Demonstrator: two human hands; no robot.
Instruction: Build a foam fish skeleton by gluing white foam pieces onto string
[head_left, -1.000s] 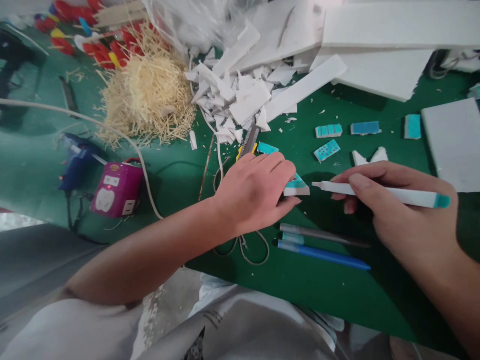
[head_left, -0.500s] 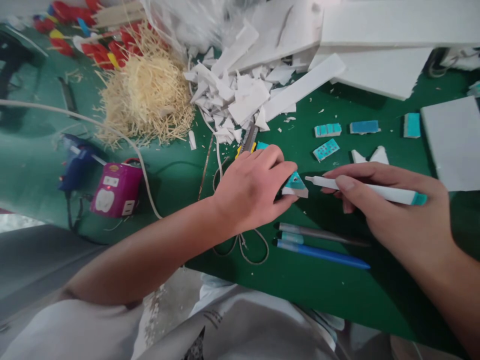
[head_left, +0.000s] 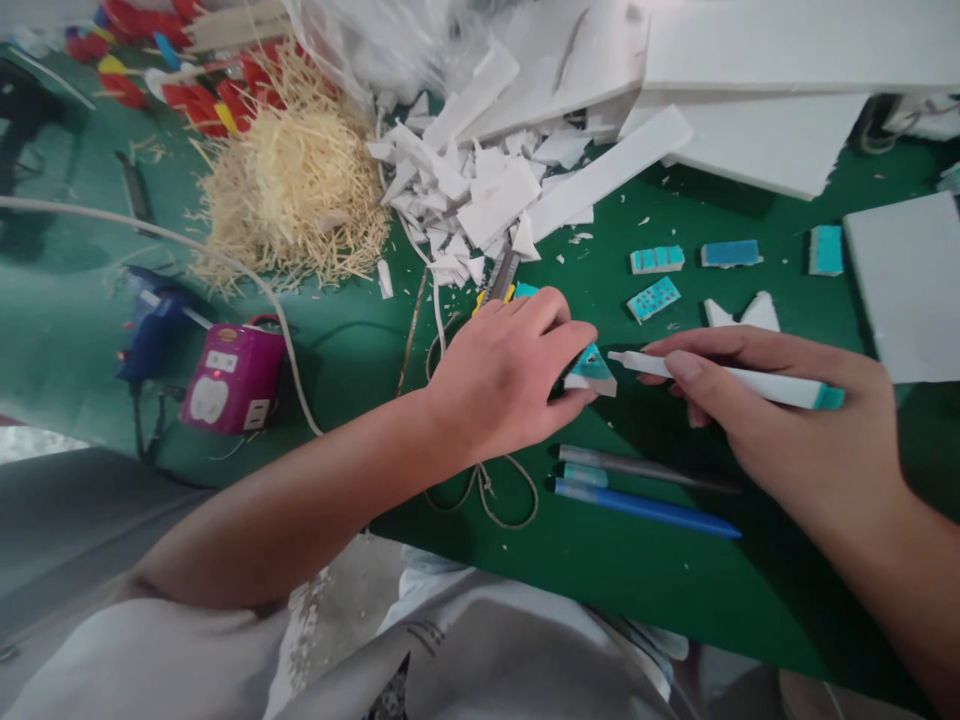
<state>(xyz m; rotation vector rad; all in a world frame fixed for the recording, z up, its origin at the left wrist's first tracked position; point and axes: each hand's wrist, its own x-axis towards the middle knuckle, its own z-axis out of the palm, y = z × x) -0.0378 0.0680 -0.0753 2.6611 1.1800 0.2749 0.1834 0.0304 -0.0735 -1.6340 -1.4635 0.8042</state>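
Observation:
My left hand (head_left: 510, 375) pinches a small foam piece (head_left: 591, 372) with a turquoise top and white sides; part of it is hidden by the fingers. In my right hand (head_left: 780, 400) is a white marker pen (head_left: 772, 387) with a turquoise end, its tip pointing left, close beside the foam piece. I cannot tell whether the tip touches it. Below the hands lie a blue marker (head_left: 649, 508), a grey marker (head_left: 649, 470) and a turquoise cap (head_left: 585, 475). Several painted foam blocks (head_left: 654, 299) sit beyond my right hand, near a notched white foam piece (head_left: 742, 312).
White foam scraps (head_left: 495, 190) are heaped at the back, with foam sheets (head_left: 795, 50) behind. A utility knife (head_left: 500, 278) lies past my left hand. To the left are wood shavings (head_left: 311, 190), a pink power adapter (head_left: 235, 378), a blue glue gun (head_left: 161, 320) and a white cable (head_left: 292, 340).
My right hand has brought the marker leftward, nearer to the foam piece. My left hand has tilted the piece, so more of its turquoise top shows. The last half second brought little motion.

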